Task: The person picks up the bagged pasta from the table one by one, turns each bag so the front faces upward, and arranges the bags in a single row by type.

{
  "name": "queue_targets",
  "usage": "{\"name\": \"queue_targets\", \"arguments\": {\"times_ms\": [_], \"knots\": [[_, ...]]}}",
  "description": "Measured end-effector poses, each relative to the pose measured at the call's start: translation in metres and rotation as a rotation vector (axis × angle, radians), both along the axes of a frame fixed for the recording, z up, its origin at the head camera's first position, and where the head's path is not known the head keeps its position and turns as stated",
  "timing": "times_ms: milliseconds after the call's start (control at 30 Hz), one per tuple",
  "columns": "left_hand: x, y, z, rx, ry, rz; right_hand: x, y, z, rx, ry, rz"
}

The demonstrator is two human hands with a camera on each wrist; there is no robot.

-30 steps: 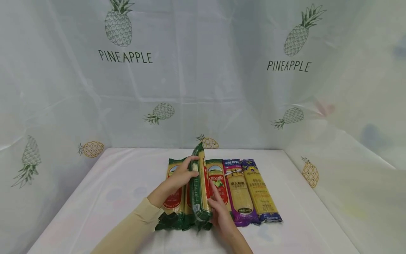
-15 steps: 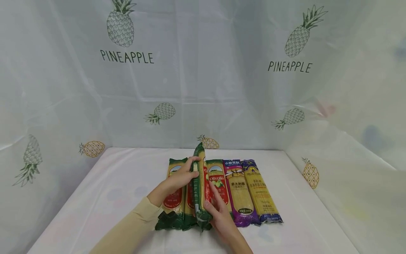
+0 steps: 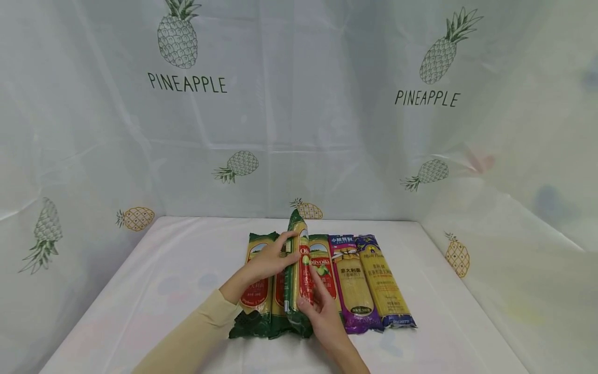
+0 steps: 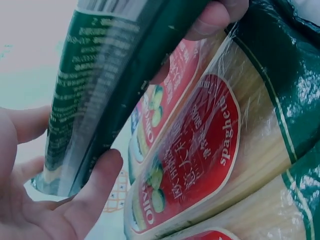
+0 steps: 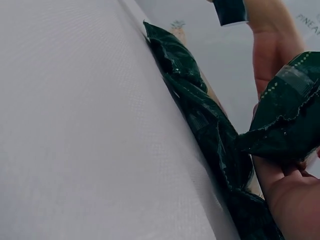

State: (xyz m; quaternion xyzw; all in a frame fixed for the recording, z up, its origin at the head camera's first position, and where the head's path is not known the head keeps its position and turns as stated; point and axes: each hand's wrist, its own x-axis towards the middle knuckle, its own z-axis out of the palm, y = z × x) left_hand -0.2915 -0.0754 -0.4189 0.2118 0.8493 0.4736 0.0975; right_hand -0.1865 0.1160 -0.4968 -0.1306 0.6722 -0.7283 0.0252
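table (image 3: 154, 291): white cloth | on it: row of spaghetti packs (image 3: 355, 283), side by side

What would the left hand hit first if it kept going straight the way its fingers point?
The left hand already grips the raised spaghetti pack. Straight past it, rightward, the next thing would probably be the green pack lying flat, though depth is unclear.

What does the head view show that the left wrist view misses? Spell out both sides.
Only the head view: the whole row on the table, with the purple packet and blue packet lying flat, and the right hand at the raised packet's near end.
Only the left wrist view: the fine print on the packet's green back, close up.
Both: the left hand gripping the raised spaghetti packet, with flat Olivoila packets beside it.
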Motion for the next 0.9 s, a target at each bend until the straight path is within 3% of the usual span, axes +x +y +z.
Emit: {"name": "queue_targets", "arguments": {"times_ms": [167, 367, 733, 900], "knots": [[0.0002, 0.001, -0.0006, -0.011, 0.042, -0.007, 0.0, 0.0008, -0.0025, 0.013, 0.003, 0.0], [0.0008, 0.0031, -0.0017, 0.017, 0.036, -0.011, 0.0002, 0.001, -0.0025, 0.027, 0.001, -0.004], [0.0038, 0.0068, -0.0047, 0.044, -0.009, 0.079, 0.0005, -0.0048, 0.002, 0.11, -0.01, -0.067], [0.0015, 0.0058, -0.0073, 0.097, -0.067, 0.098, 0.0016, -0.0045, 0.0058, -0.02, -0.111, 0.002]]}}
